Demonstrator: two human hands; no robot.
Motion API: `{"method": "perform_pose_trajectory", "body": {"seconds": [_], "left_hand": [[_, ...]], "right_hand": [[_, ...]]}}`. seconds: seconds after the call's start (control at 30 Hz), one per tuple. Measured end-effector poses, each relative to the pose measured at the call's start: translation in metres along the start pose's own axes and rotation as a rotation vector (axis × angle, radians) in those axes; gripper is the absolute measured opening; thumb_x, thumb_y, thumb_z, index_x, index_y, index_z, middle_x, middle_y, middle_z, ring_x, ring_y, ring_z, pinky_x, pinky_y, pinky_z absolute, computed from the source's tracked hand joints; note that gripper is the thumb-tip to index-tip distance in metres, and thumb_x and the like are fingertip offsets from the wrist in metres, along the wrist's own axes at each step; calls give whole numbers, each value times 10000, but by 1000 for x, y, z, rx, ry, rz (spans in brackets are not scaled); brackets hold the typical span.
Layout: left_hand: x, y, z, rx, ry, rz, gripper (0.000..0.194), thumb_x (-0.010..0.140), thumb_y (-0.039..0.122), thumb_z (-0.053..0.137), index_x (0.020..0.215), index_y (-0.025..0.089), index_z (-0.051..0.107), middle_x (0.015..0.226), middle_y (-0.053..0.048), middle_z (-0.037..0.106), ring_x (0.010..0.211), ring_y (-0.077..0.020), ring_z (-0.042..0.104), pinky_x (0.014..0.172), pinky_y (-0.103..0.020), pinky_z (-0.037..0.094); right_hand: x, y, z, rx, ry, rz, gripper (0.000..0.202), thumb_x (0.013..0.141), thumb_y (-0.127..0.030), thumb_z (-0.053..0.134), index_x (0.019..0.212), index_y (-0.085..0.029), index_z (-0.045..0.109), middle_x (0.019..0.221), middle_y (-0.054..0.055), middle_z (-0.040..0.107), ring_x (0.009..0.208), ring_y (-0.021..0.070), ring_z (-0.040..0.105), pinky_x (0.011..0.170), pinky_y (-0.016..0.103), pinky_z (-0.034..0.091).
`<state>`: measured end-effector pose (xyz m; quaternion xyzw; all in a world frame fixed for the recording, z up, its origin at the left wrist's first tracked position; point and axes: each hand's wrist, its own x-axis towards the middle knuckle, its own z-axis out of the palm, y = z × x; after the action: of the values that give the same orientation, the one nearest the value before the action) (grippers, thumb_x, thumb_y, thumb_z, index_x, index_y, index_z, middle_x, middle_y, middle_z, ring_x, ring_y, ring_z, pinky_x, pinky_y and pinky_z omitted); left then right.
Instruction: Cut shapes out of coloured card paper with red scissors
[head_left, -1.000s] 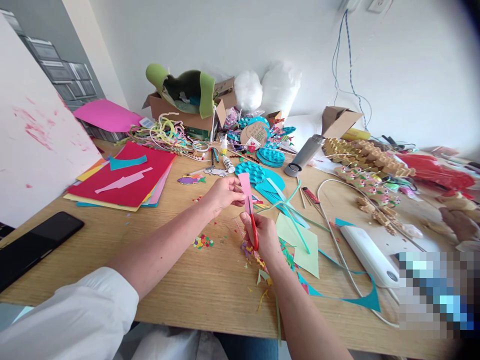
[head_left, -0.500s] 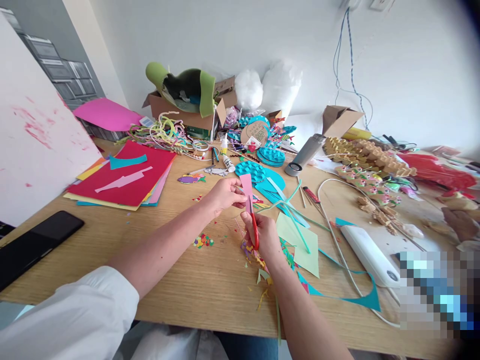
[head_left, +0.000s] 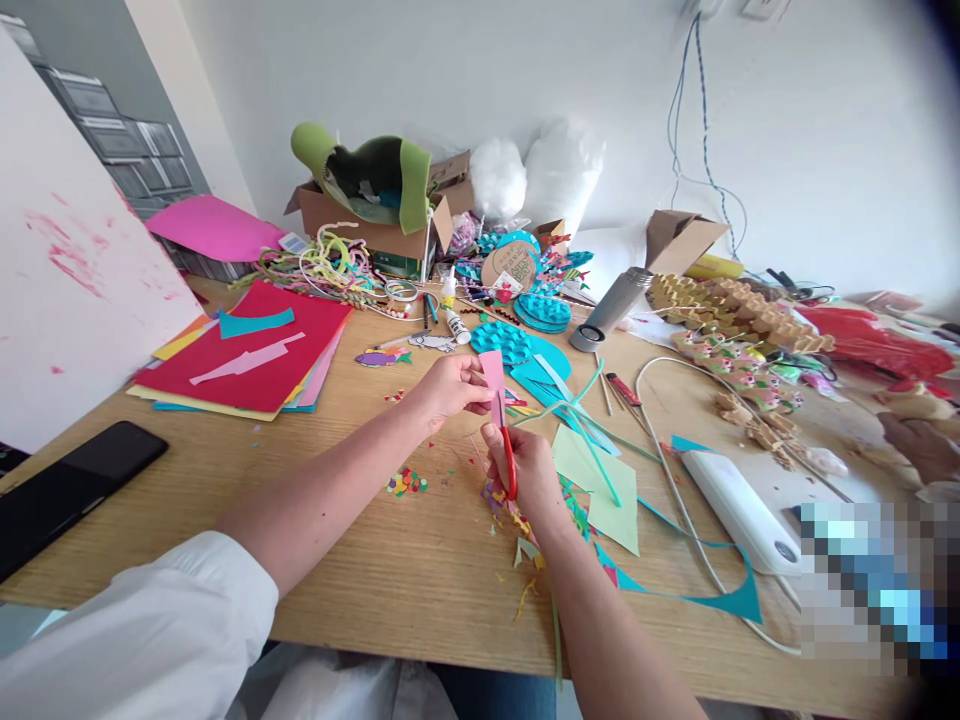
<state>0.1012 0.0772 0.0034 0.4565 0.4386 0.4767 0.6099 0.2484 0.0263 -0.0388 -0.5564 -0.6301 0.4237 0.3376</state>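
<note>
Near the middle of the view, my left hand (head_left: 454,388) pinches a small strip of pink paper (head_left: 492,368) between thumb and fingers. My right hand (head_left: 529,470) is wrapped round the red handles of a pair of scissors (head_left: 511,462), whose blades point up at the lower part of the pink strip. Paper scraps (head_left: 517,518) lie under and beside my right hand. A pile of small coloured dots (head_left: 407,482) is on the wooden table (head_left: 337,560), below my left forearm. A light green sheet (head_left: 615,505) lies right of my right hand.
Red paper (head_left: 247,350) tops a stack at the left, with a black phone (head_left: 82,480) nearer me. A steel flask (head_left: 611,308), a purple fish cutout (head_left: 381,357) and glue bottles stand or lie farther back. At the right are a white power bank (head_left: 739,510) and a cable.
Both hands hold nearly the same position. At the far right edge, another person's hand has shifted slightly.
</note>
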Motion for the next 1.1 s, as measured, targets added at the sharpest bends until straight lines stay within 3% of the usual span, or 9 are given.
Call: {"method": "perform_pose_trajectory", "body": {"seconds": [1.1], "left_hand": [[-8,6,7,24,34,-33,228,680,-15,633,876,102,642,667,-16,649,568,-106,609,585,-246,496]], "right_hand": [[0,-4,0,13,19,20,527,784,-654,567,564,-184,473,433,-3,514,343,106,459,333,202,324]]}}
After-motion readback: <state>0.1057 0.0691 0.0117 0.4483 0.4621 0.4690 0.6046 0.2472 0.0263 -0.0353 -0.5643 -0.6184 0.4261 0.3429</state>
